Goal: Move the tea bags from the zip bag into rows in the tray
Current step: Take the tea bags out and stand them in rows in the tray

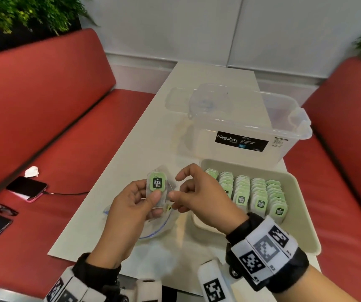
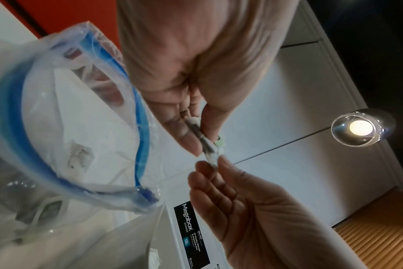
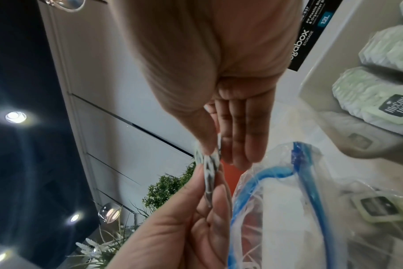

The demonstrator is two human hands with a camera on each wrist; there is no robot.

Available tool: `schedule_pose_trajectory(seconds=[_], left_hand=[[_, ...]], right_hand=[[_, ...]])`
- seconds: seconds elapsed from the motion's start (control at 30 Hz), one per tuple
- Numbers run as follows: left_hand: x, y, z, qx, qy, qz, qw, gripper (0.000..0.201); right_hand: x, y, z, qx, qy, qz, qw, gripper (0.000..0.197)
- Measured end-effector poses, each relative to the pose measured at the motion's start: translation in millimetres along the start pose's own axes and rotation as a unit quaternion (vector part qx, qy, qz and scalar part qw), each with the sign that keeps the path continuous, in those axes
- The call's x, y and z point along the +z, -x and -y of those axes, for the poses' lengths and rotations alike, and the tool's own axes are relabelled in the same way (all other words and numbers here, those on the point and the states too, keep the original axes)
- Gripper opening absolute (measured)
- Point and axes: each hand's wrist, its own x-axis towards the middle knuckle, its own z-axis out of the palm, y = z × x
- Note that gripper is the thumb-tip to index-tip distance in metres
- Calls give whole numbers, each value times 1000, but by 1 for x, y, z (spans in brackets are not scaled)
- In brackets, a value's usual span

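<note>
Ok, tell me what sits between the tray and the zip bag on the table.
In the head view the right hand hangs over that stretch, hiding part of it; the visible strip of table between tray and zip bag is bare.

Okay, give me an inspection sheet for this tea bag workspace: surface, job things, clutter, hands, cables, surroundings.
Surface: pale table between red benches.
Job's things: tea bag held up between both hands; zip bag lying open on the table below them, at least one tea bag still inside; tray with five rows of tea bags.
Clutter: clear Megabox storage box behind the tray.
Hands: left hand grips the tea bag; right hand pinches its edge.
Cables: one cable plugged into a phone on the left bench.
Surroundings: plants, white wall panels, crumpled tissue.
</note>
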Motion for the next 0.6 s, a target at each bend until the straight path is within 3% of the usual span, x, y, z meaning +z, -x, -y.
schedule_pose_trajectory(seconds=[0.23, 0.37, 0.5, 0.6], left_hand=[[4, 0, 5, 14, 15, -1, 1000, 20], [2, 2, 7, 94, -98, 8, 991, 28], [5, 4, 4, 228, -307, 98, 919, 30], [12, 2, 7, 255, -355, 157, 885, 40]], right_hand=[[-23, -5, -2, 23, 31, -19, 999, 21], [-39, -7, 0, 40, 37, -31, 998, 16], [-49, -10, 2, 76, -16, -9, 997, 17], [-56, -11, 3, 103, -64, 30, 992, 10]])
